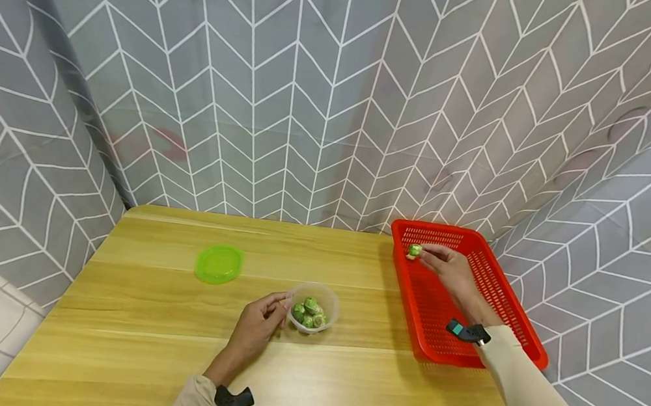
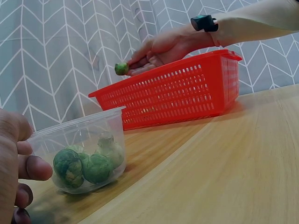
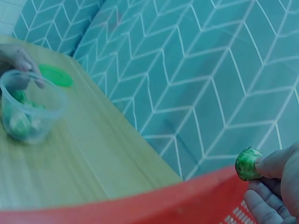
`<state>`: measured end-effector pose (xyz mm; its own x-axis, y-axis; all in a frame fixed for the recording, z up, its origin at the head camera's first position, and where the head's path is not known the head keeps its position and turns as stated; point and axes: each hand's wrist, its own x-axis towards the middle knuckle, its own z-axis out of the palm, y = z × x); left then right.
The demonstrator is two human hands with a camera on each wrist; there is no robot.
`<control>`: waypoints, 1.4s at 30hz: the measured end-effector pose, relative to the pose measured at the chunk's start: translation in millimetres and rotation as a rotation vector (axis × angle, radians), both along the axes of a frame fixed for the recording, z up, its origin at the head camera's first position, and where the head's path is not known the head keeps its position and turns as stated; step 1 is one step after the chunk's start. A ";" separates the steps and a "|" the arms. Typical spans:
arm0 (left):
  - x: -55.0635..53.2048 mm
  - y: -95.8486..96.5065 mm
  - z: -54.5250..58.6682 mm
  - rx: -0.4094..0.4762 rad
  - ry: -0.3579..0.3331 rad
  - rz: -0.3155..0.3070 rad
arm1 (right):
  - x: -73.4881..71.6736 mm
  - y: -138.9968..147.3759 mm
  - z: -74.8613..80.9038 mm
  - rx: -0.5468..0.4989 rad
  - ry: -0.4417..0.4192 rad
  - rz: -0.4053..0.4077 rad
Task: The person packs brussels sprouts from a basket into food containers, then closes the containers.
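Observation:
A Brussels sprout (image 1: pixel 415 249) is pinched between the thumb and fingertips of my right hand (image 1: pixel 453 274). In the head view it is over the far left part of the red basket (image 1: pixel 417 316), and in the left wrist view it shows above the rim. Several more Brussels sprouts (image 2: pixel 96 167) lie in a clear plastic container (image 2: pixel 117 135) on the table. My left hand (image 1: pixel 257 324) holds this container at its left side, thumb and fingers at the rim. Part of that grip is hidden in the left wrist view.
A green lid (image 1: pixel 219 264) lies flat on the wooden table (image 1: pixel 150 317), to the left of and behind the container. The basket stands at the table's right side. Grey patterned curtains (image 1: pixel 312 97) hang behind the table and along its sides.

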<state>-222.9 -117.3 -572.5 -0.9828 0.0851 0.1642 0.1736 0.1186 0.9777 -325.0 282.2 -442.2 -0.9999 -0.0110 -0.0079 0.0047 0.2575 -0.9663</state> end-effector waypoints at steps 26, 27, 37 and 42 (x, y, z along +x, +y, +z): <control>4.7 1.2 10.6 -0.029 0.014 0.001 | 32.4 -83.7 0.6 0.049 -0.055 0.187; 6.1 1.4 14.0 -0.026 0.011 -0.002 | 33.3 -86.2 -0.2 0.045 -0.053 0.196; 1.4 0.3 5.4 -0.042 0.005 -0.001 | 40.5 -115.0 -8.2 0.026 -0.037 0.275; -1.4 -1.7 -3.1 -0.021 0.010 -0.021 | 43.6 -130.7 -14.8 0.075 -0.040 0.296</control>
<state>-224.4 -119.0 -575.5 -0.9791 0.1090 0.1716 0.1856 0.1351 0.9733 -281.4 151.5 -457.0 -0.9522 -0.2996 -0.0594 -0.0429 0.3237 -0.9452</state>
